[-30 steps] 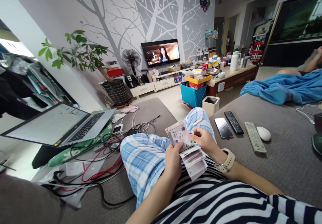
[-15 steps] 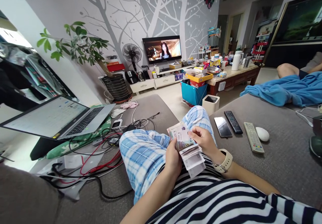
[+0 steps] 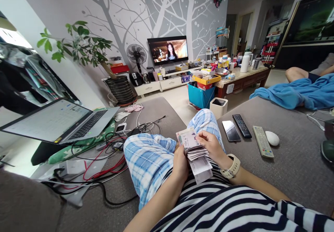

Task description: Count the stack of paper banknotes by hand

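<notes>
A folded stack of banknotes (image 3: 188, 138) is held over my lap, with several notes fanned and hanging toward my striped shirt. My left hand (image 3: 180, 163) grips the stack from its left edge; its fingers behind the notes are hidden. On the other side, my right hand (image 3: 211, 144) pinches the edge of a note at the top between thumb and fingers. A pale watch is on the right wrist. Below the hands lie my crossed legs in blue checked trousers (image 3: 146, 159).
Right of me on the grey sofa lie a phone (image 3: 231, 131), a black remote (image 3: 242, 126), a beige remote (image 3: 263, 141) and a white mouse (image 3: 272, 138). Leftward are a laptop (image 3: 88, 124) and tangled cables (image 3: 112, 169). Another person's leg (image 3: 297, 73) shows near a blue blanket (image 3: 284, 93).
The top of the banknote stack has shifted slightly to the right and the face of the upper note has tilted. Both hands keep their hold.
</notes>
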Demonstrator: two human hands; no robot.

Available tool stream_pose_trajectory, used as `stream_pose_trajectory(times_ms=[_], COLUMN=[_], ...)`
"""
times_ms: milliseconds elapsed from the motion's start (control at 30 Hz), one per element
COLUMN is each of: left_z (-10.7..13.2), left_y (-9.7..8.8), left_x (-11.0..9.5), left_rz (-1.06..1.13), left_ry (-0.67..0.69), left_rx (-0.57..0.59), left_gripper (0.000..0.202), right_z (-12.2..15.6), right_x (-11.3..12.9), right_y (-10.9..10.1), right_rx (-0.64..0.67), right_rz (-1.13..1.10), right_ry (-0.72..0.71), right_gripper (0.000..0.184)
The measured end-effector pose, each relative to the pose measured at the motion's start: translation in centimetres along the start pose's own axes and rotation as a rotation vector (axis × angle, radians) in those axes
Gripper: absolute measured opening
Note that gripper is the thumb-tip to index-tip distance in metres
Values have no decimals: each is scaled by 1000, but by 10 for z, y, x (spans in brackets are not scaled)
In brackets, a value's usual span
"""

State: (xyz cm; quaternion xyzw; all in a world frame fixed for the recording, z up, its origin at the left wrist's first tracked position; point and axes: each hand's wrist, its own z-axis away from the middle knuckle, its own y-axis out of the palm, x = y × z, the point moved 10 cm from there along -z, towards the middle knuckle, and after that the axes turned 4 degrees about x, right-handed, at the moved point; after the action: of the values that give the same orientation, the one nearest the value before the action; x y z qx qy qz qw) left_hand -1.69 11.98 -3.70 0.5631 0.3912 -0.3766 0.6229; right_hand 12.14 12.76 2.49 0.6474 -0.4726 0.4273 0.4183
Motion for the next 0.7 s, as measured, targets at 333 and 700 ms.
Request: stream_pose_trajectory(times_ms=[333, 700], left_z=[-2, 4], left_y=[1, 0], left_x=[2, -8], left_rz=[7, 131], left_ry=[-12, -46], left_rx=[14, -61], left_gripper=[32, 28], right_z=[1, 4], right_x=[-1, 9], right_y=[-2, 4], right_rx=[-27, 17], right_rz=[-40, -16], right_ry=[37, 0], right_gripper=[24, 29])
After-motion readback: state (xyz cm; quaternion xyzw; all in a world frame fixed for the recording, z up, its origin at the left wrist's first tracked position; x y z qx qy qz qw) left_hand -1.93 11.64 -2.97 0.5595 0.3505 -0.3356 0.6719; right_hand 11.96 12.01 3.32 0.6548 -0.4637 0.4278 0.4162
